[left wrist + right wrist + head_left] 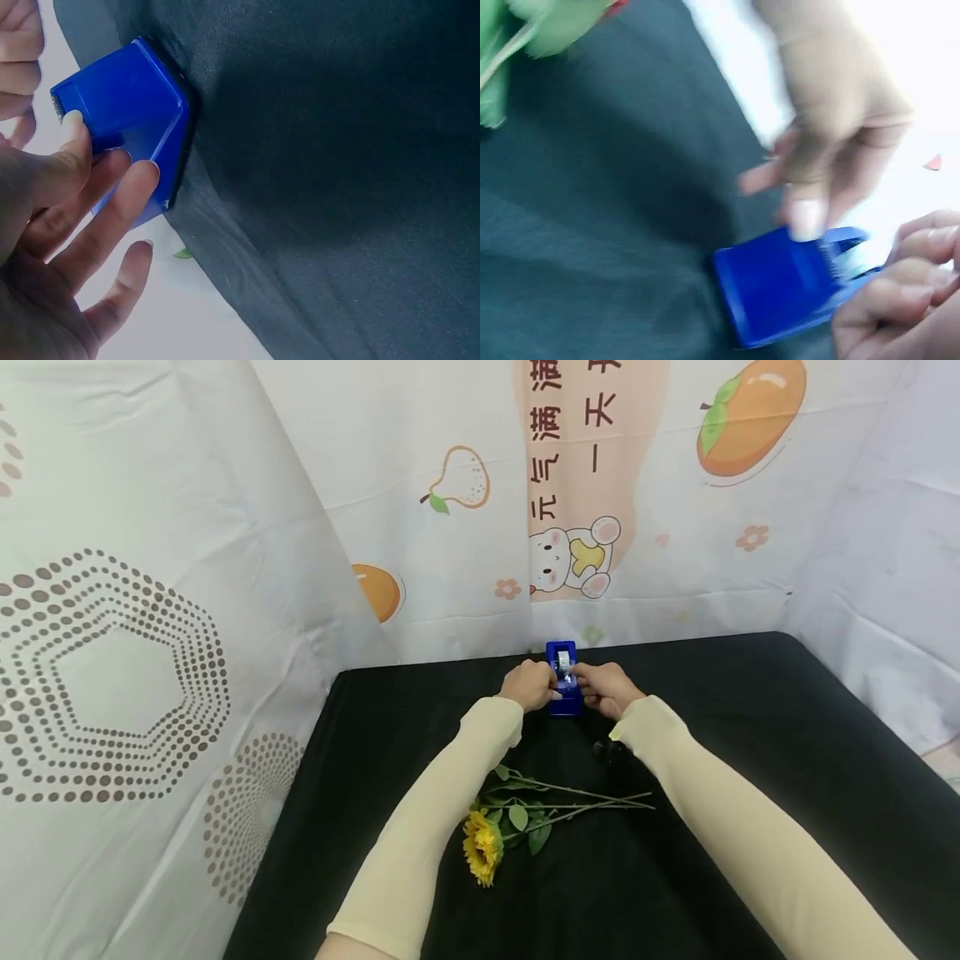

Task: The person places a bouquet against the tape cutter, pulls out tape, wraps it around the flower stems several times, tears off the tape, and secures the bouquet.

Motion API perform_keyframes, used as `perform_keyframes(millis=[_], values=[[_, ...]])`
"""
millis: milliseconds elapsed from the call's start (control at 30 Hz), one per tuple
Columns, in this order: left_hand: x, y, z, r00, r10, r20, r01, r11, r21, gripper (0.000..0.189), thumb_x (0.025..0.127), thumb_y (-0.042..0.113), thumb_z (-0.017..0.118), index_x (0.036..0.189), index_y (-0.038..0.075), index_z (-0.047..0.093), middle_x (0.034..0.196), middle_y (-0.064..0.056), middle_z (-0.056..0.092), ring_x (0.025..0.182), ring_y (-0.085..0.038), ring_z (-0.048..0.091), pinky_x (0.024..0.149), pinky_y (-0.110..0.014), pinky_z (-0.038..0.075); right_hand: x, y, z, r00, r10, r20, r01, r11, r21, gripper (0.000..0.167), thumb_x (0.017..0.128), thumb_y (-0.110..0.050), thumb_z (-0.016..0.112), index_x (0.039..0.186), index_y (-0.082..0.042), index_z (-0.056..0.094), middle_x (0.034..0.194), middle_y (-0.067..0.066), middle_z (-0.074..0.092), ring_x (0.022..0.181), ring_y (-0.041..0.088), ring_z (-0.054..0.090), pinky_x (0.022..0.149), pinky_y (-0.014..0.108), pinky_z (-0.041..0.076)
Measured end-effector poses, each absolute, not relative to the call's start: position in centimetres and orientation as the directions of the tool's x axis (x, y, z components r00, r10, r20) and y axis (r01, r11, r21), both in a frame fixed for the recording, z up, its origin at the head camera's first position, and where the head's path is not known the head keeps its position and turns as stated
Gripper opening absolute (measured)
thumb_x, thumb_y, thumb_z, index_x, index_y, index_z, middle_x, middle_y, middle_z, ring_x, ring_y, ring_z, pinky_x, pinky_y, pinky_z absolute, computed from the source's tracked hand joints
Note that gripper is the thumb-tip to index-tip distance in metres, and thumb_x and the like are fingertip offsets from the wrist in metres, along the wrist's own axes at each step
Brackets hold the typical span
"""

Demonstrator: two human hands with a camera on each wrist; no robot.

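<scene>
A blue tape dispenser stands near the far edge of the black-covered table, with a roll of clear tape in it. My left hand holds the dispenser from its left side. In the left wrist view the left thumb presses beside the toothed cutting edge, while the fingers lie along the blue side. Close to the roll, on the right, is my right hand, its fingers curled and thumb and forefinger pinched at the tape. The tape between those fingertips is hardly visible.
A yellow sunflower with leafy stems lies on the black cloth between the forearms. A small dark object sits by the right sleeve. A printed white curtain hangs behind the table.
</scene>
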State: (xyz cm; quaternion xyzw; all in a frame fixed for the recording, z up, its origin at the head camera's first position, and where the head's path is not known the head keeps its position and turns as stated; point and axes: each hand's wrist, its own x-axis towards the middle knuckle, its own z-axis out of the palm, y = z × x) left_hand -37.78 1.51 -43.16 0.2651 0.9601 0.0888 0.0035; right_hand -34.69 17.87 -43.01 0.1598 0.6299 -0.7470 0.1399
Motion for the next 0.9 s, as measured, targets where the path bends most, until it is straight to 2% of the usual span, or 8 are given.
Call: perform_keyframes(millis=[133,233,300,533,700,900], values=[[-37.8,1.7,-43.3,-0.87,0.492,0.035,0.49,0.853,0.182,0.018,0.096,0.037,0.074,0.099,0.02,0.08,0.095,0.006,0.074,0.076,-0.007,0.065,0.073,-0.028,0.054,-34.6,18.8,-42.2,-0.846,-0.132,-0.516,0.53,-0.303,-0.792,0.024,0.107,-0.014,0.053,0.084,-0.009,0.048,0.062,-0.004,0.041,0.045,0.005,0.031,0.043,0.021,0.028],[-37.8,1.8,-43.5,-0.883,0.469,0.026,0.466,0.867,0.179,0.018,0.095,0.038,0.074,0.098,0.021,0.08,0.093,0.008,0.074,0.073,-0.006,0.064,0.071,-0.028,0.053,-34.3,19.1,-42.3,-0.781,-0.244,-0.575,0.625,-0.288,-0.726,0.031,0.11,-0.016,0.047,0.08,-0.01,0.044,0.06,-0.004,0.037,0.044,0.005,0.03,0.042,0.022,0.027],[-37.8,1.9,-43.6,-0.884,0.467,0.03,0.465,0.869,0.171,0.019,0.095,0.04,0.074,0.1,0.022,0.08,0.094,0.008,0.074,0.072,-0.006,0.064,0.07,-0.028,0.053,-33.8,19.2,-42.5,-0.765,-0.265,-0.588,0.643,-0.261,-0.719,0.031,0.111,-0.017,0.045,0.081,-0.011,0.044,0.06,-0.004,0.036,0.044,0.005,0.029,0.042,0.022,0.026],[-37.6,1.6,-43.7,-0.897,0.435,0.08,0.442,0.889,0.119,0.023,0.093,0.044,0.075,0.105,0.025,0.082,0.096,0.008,0.076,0.072,-0.008,0.065,0.068,-0.03,0.055,-31.4,18.2,-42.7,-0.759,-0.327,-0.563,0.64,-0.217,-0.737,0.012,0.112,-0.02,0.045,0.108,-0.009,0.045,0.061,-0.008,0.035,0.046,0.003,0.026,0.044,0.02,0.024],[-37.5,1.6,-43.5,-0.891,0.447,0.084,0.455,0.878,0.149,0.024,0.094,0.043,0.075,0.107,0.024,0.082,0.099,0.008,0.076,0.077,-0.009,0.067,0.071,-0.031,0.056,-28.6,18.0,-42.3,-0.766,-0.343,-0.544,0.622,-0.179,-0.763,0.017,0.111,-0.02,0.046,0.097,-0.011,0.044,0.06,-0.008,0.034,0.047,0.003,0.025,0.045,0.02,0.024],[-37.3,1.7,-43.2,-0.888,0.453,0.079,0.46,0.877,0.142,0.022,0.094,0.045,0.075,0.104,0.026,0.082,0.097,0.009,0.075,0.074,-0.008,0.066,0.069,-0.03,0.055,-26.1,18.6,-41.8,-0.778,-0.338,-0.529,0.596,-0.13,-0.793,0.015,0.11,-0.018,0.049,0.098,-0.011,0.044,0.061,-0.008,0.035,0.048,0.004,0.026,0.045,0.02,0.026]])
